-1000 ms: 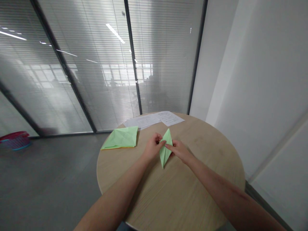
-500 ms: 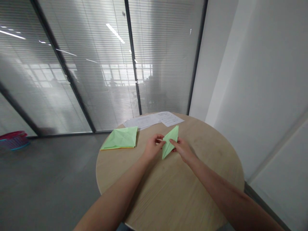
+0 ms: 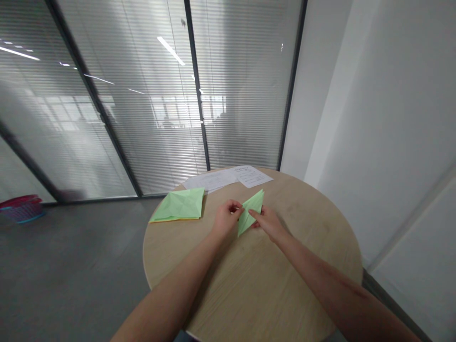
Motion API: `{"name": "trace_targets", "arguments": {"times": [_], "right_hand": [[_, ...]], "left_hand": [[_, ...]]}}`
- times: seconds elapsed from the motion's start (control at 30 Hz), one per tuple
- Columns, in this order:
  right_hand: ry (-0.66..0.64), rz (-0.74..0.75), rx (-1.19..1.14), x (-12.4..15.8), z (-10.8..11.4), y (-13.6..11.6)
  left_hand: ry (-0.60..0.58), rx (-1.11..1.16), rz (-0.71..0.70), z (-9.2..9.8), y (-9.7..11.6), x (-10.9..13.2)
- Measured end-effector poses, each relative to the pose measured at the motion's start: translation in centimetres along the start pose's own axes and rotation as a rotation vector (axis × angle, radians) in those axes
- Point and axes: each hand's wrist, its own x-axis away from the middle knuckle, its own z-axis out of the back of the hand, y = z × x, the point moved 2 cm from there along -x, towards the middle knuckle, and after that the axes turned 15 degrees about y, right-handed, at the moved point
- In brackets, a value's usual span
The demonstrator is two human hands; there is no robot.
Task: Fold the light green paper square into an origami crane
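A small folded piece of light green paper [image 3: 250, 214] is held over the table, its long axis slanting from lower left to upper right. My left hand [image 3: 226, 217] pinches its left edge between thumb and fingers. On the other side my right hand [image 3: 268, 220] grips it, thumb lying across the front face and fingers behind, mostly hidden by the paper. Left of my hands lies a stack of green paper [image 3: 180, 204] with creases in the top sheet and an orange-yellow edge showing underneath.
The round wooden table [image 3: 306, 228] carries printed white sheets [image 3: 251, 176] at its far edge. Behind it stands a glass partition with blinds [image 3: 245, 95]; a white wall [image 3: 399, 118] rises at the right. A red and blue basket [image 3: 22, 209] sits on the floor far left.
The folded green paper has tilted slightly more to the right and its lower tip has shifted a little left. My right hand has moved slightly left with it; both hands keep their hold.
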Motion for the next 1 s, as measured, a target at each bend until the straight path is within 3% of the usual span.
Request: {"name": "trace_targets", "arguments": {"times": [0.17,0.33,0.53,0.7,0.87,1.0], "right_hand": [[0.024,-0.023,-0.017,-0.1,0.2,0.1],[-0.007,-0.007,-0.011,0.0,0.2,0.2],[-0.088,0.000,-0.032,0.2,0.1,0.3],[-0.149,0.013,-0.039,0.2,-0.2,0.6],[-0.124,-0.006,-0.033,0.0,-0.2,0.8],[-0.137,-0.007,-0.011,-0.1,-0.1,0.7]], "left_hand": [[-0.087,0.139,0.124,0.0,0.2,0.1],[-0.153,0.170,0.101,-0.2,0.1,0.0],[-0.125,0.288,0.073,-0.2,0.0,-0.1],[-0.174,0.181,0.095,-0.1,-0.3,-0.1],[-0.207,-0.052,0.011,0.0,-0.9,-0.3],[-0.257,-0.092,-0.012,0.0,-0.6,0.1]]}}
